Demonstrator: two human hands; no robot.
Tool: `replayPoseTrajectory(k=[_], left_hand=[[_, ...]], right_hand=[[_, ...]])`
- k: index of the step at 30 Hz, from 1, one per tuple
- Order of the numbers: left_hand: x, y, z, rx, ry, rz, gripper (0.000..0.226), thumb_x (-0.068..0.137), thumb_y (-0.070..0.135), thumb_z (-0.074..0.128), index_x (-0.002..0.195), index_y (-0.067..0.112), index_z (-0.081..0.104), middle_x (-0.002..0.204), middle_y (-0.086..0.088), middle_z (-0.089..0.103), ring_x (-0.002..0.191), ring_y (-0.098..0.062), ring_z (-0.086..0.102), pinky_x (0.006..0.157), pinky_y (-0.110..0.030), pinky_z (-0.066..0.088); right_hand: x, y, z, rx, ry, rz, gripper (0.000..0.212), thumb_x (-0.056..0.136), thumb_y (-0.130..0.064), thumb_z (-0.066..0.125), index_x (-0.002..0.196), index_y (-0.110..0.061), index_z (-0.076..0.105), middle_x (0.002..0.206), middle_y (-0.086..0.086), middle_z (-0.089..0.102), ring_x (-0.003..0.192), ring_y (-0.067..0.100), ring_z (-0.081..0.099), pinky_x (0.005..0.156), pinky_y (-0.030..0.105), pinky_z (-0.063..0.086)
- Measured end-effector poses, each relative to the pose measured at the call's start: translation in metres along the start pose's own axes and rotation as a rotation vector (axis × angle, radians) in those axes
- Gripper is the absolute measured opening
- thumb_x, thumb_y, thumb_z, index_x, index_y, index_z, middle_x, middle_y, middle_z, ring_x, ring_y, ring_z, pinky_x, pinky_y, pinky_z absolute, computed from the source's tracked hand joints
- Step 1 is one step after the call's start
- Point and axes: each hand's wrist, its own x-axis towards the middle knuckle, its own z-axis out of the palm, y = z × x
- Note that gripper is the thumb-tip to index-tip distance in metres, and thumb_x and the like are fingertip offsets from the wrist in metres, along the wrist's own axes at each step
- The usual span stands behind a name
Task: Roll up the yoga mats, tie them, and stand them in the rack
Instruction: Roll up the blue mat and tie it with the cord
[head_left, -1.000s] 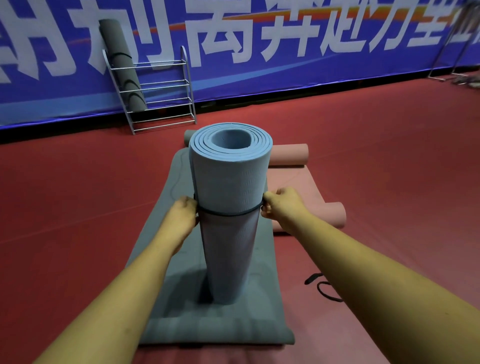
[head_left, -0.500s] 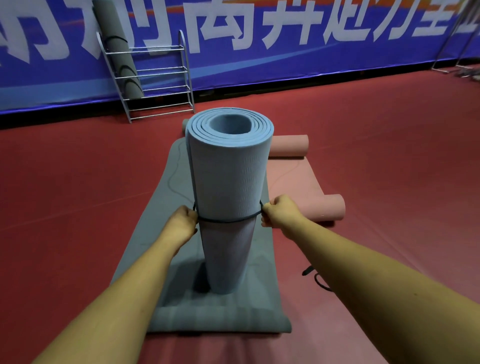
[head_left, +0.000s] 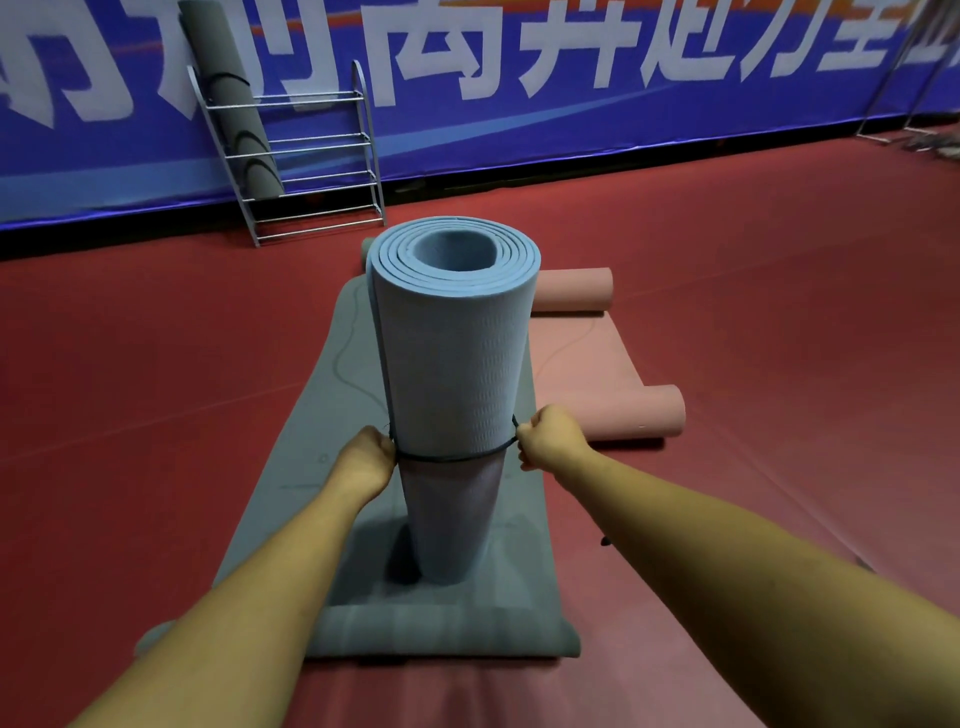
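Left hand (head_left: 363, 460) and right hand (head_left: 550, 436) are pinching a band (head_left: 452, 459) round the blue roll (head_left: 452, 374); a grey roll (head_left: 234, 104) is standing in the rack (head_left: 317, 179); grey mat (head_left: 291, 467), pink mat (head_left: 587, 358) are waiting.

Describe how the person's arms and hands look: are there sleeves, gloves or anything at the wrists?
The left hand and right hand are bare, with no gloves and no watch or bracelet at the wrists. The left forearm and right forearm are uncovered to the picture's edge, so no sleeve shows. The fingers are mostly hidden, so rings cannot be ruled out.
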Motion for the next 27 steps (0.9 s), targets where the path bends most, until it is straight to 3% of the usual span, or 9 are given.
replayPoseTrajectory(k=[3, 4, 6, 8, 10, 13, 16, 20, 27], left_hand=[[-0.012, 0.001, -0.004, -0.087, -0.011, 0.072, 0.016, 0.096, 0.019, 0.048, 0.111, 0.025, 0.047, 0.099, -0.019, 0.068, 0.096, -0.036, 0.065, 0.090, -0.051, 0.053], [-0.019, 0.003, -0.009, -0.131, -0.043, 0.099, 0.033, 0.095, 0.019, 0.052, 0.121, 0.037, 0.043, 0.099, -0.015, 0.069, 0.097, -0.033, 0.065, 0.093, -0.049, 0.052], [-0.026, 0.003, -0.019, -0.204, -0.146, 0.139, 0.062, 0.093, 0.022, 0.060, 0.140, 0.050, 0.031, 0.109, 0.000, 0.070, 0.107, -0.022, 0.063, 0.103, -0.042, 0.046], [-0.027, 0.001, -0.027, -0.263, -0.231, 0.196, 0.075, 0.083, 0.032, 0.068, 0.147, 0.043, 0.031, 0.125, 0.004, 0.064, 0.123, -0.016, 0.054, 0.111, -0.041, 0.039], [-0.024, -0.002, -0.030, -0.290, -0.281, 0.259, 0.092, 0.065, 0.047, 0.071, 0.148, 0.035, 0.033, 0.139, 0.004, 0.053, 0.133, -0.011, 0.045, 0.114, -0.039, 0.035], [-0.019, -0.006, -0.031, -0.382, -0.324, 0.281, 0.101, 0.060, 0.049, 0.074, 0.148, 0.027, 0.030, 0.138, 0.005, 0.053, 0.129, -0.008, 0.049, 0.105, -0.029, 0.043], [-0.004, -0.010, -0.033, -0.471, -0.366, 0.294, 0.095, 0.061, 0.057, 0.075, 0.144, 0.036, 0.035, 0.128, 0.016, 0.057, 0.119, 0.001, 0.053, 0.091, -0.020, 0.047], [0.036, -0.003, -0.044, -0.351, -0.309, 0.355, 0.084, 0.075, 0.062, 0.072, 0.145, 0.033, 0.036, 0.129, 0.012, 0.056, 0.114, 0.006, 0.053, 0.099, -0.025, 0.046], [0.095, 0.037, -0.067, -0.504, -0.242, 0.348, 0.064, 0.081, 0.050, 0.070, 0.136, 0.028, 0.044, 0.119, 0.001, 0.060, 0.105, -0.009, 0.061, 0.076, -0.020, 0.055]], right_hand=[[-0.013, -0.002, 0.003, 0.037, -0.121, -0.068, 0.009, 0.082, 0.000, 0.054, 0.082, -0.009, 0.053, 0.084, 0.014, 0.058, 0.077, 0.026, 0.060, 0.074, 0.047, 0.056], [-0.015, 0.000, 0.000, 0.029, -0.179, -0.085, 0.023, 0.081, -0.002, 0.060, 0.102, -0.010, 0.056, 0.097, 0.010, 0.056, 0.089, 0.025, 0.060, 0.078, 0.043, 0.053], [-0.017, 0.003, -0.006, 0.061, -0.308, -0.122, 0.078, 0.079, -0.008, 0.072, 0.146, -0.022, 0.034, 0.123, 0.002, 0.044, 0.117, 0.025, 0.056, 0.090, 0.034, 0.049], [-0.016, 0.000, -0.007, 0.135, -0.420, -0.202, 0.107, 0.071, -0.015, 0.082, 0.154, -0.033, 0.017, 0.138, 0.000, 0.045, 0.127, 0.023, 0.053, 0.104, 0.036, 0.047], [-0.012, -0.004, -0.004, 0.164, -0.512, -0.246, 0.115, 0.064, -0.020, 0.087, 0.153, -0.035, 0.017, 0.145, -0.002, 0.048, 0.129, 0.016, 0.052, 0.109, 0.040, 0.045], [-0.012, -0.017, 0.000, 0.142, -0.598, -0.186, 0.112, 0.065, -0.036, 0.088, 0.149, -0.049, 0.016, 0.145, -0.020, 0.044, 0.128, 0.008, 0.049, 0.095, 0.038, 0.047], [-0.004, -0.026, 0.003, 0.113, -0.554, -0.154, 0.104, 0.065, -0.044, 0.085, 0.145, -0.050, 0.019, 0.138, -0.024, 0.045, 0.122, 0.006, 0.049, 0.083, 0.036, 0.044], [0.021, -0.041, 0.016, 0.144, -0.493, -0.147, 0.095, 0.069, -0.041, 0.087, 0.141, -0.046, 0.025, 0.130, -0.024, 0.049, 0.119, 0.006, 0.051, 0.090, 0.042, 0.043], [0.064, -0.104, 0.019, 0.205, -0.465, -0.157, 0.067, 0.067, -0.045, 0.085, 0.122, -0.048, 0.047, 0.121, -0.019, 0.065, 0.112, 0.012, 0.065, 0.082, 0.045, 0.052]])
